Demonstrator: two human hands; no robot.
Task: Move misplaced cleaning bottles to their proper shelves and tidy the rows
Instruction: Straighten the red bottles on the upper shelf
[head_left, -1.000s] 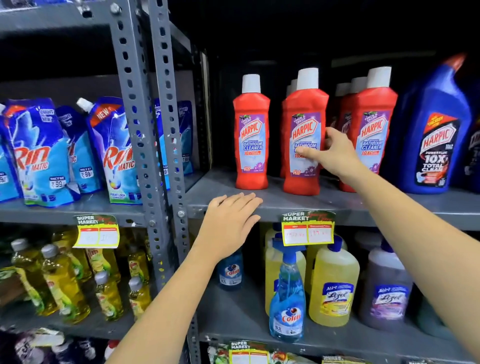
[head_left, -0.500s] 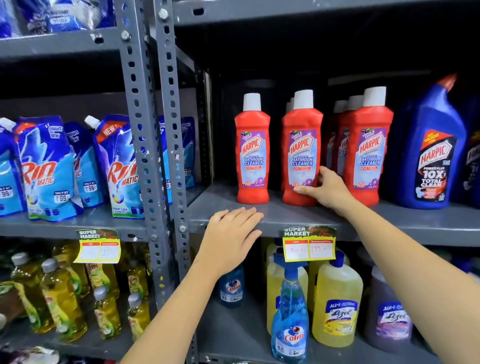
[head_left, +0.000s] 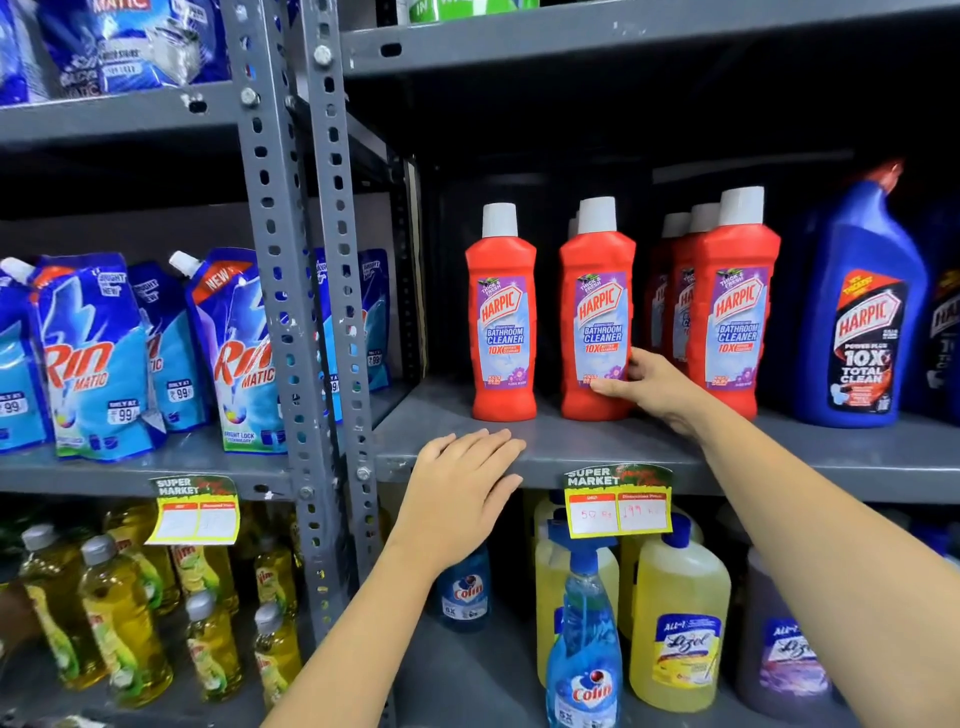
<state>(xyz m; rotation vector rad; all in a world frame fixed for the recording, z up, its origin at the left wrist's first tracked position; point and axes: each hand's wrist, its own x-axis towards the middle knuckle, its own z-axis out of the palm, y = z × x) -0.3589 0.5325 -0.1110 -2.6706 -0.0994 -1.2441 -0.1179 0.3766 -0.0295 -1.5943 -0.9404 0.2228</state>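
Several red Harpic bathroom cleaner bottles with white caps stand on the grey middle shelf (head_left: 597, 447). One stands alone at the left (head_left: 501, 312). My right hand (head_left: 649, 387) grips the lower right side of the second red bottle (head_left: 597, 306), thumb across its front. A cluster of red bottles (head_left: 735, 301) stands to the right, beside a blue Harpic toilet cleaner bottle (head_left: 865, 306). My left hand (head_left: 462, 493) rests flat on the shelf's front edge, fingers together, holding nothing.
Grey slotted uprights (head_left: 317, 312) split the racks. Rin Matic pouches (head_left: 88, 358) fill the left shelf, yellow dish-liquid bottles (head_left: 119, 623) below. Under the Harpic shelf stand a blue Colin spray bottle (head_left: 587, 644), yellow Lizol bottles (head_left: 680, 623) and a price tag (head_left: 618, 501).
My right hand slid down from the bottle's label to its lower side and now grips it near the base. The view tilted upward. My left hand stayed on the shelf edge.
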